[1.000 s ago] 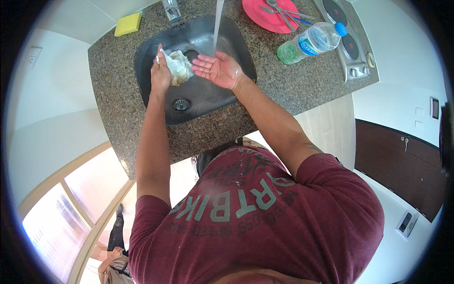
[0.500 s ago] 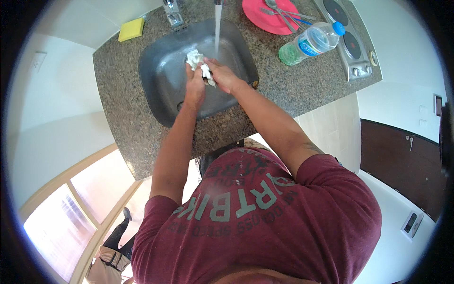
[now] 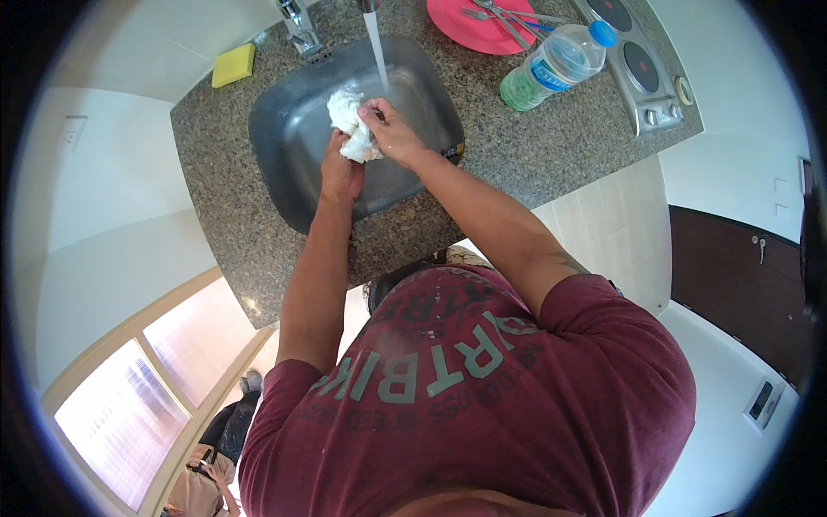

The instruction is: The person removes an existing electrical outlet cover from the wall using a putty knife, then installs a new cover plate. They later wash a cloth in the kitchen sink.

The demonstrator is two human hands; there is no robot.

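A crumpled white cloth [image 3: 347, 112] is bunched between my hands above the dark sink basin [image 3: 284, 164]. My left hand [image 3: 341, 166] is closed on its lower left side, with the fingers mostly hidden behind the fabric. With bent fingers pinching the cloth's right edge, my right hand [image 3: 390, 132] comes in from the right. Water streams from the tap [image 3: 369, 5] at the top, falling into the sink just beyond and to the right of the cloth, apart from it.
Right of the sink stands a clear bottle [image 3: 551, 69] with a blue cap and green base. Behind it, a pink plate [image 3: 465, 26] holds several pieces of cutlery. A yellow sponge [image 3: 233, 65] lies at the back left. An electric hob [image 3: 642, 77] is far right. Another person [image 3: 211, 465] is at lower left.
The cloth has gone from a tight squeezed wad to a looser, larger bunch. My right hand has shifted from pressing against it to pinching its edge. The whole view has tilted slightly.
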